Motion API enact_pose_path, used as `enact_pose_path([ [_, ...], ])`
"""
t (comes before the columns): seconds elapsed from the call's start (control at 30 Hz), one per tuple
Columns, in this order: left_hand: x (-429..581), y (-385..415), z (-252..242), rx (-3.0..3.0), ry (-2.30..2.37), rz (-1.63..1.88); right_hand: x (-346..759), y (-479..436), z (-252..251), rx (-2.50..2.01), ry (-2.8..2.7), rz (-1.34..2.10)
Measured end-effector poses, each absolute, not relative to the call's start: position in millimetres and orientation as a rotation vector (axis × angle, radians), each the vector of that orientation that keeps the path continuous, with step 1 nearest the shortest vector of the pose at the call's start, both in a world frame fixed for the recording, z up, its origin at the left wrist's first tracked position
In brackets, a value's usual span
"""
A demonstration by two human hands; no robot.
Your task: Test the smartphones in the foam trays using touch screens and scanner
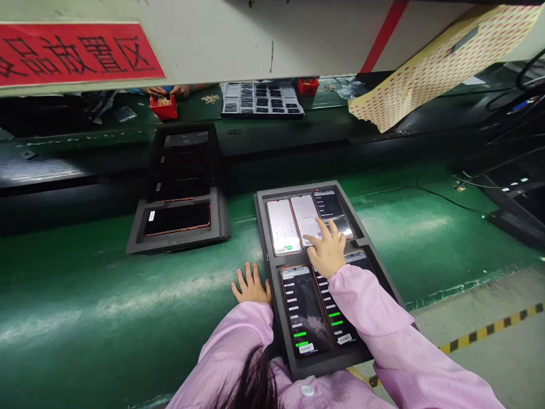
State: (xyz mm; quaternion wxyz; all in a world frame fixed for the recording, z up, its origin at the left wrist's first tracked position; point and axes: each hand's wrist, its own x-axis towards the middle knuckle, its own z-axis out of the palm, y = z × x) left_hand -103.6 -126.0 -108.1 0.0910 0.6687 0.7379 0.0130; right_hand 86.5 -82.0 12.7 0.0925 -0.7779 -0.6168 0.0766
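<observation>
A dark foam tray point(279, 359) lies before me, holding several smartphones with lit screens. My right hand point(327, 250) is over its upper part, fingers spread, the index finger at the screen of the middle phone point(303, 213) in the far row. Left of that one is a phone with a white dial pad point(281, 227); to its right a phone shows a dark menu point(330, 204). In the near row, a phone with a dark list and green lines point(304, 309) lies at the left. My left hand point(252, 287) rests flat on the green bench beside the tray's left edge, holding nothing.
Stacked dark trays with phones point(179, 218) stand to the left. Beyond are a white compartment tray of small black parts point(261, 91), red bins point(164, 108) and another person's hands point(170, 91). A shelf edge point(255, 45) and a dotted sheet point(443, 68) hang overhead.
</observation>
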Motion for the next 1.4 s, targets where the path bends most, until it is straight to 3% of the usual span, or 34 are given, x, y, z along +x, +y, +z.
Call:
enact_pose_path([
  [0.43, -101.3, -126.7, -102.1, 1.957, 2.194, 0.039, 45.2, -81.3, 13.5, -2.076, -2.136, 0.343],
  [0.63, -102.1, -127.4, -103.2, 1.967, 2.188, 0.028, 52.0, -81.6, 9.2, -2.289, -1.889, 0.186],
  [0.87, -102.3, -128.2, -106.0, 2.003, 2.218, 0.042, 39.4, -82.3, 10.0, -2.068, -2.065, 0.269],
  [1.07, -102.3, -128.0, -107.9, 1.989, 2.215, 0.038, 51.1, -80.0, 8.6, -2.22, -1.885, 0.133],
  [1.4, -101.3, -128.2, -105.2, 1.991, 2.214, 0.06, 35.6, -72.7, 7.8, -2.114, -2.028, 0.252],
])
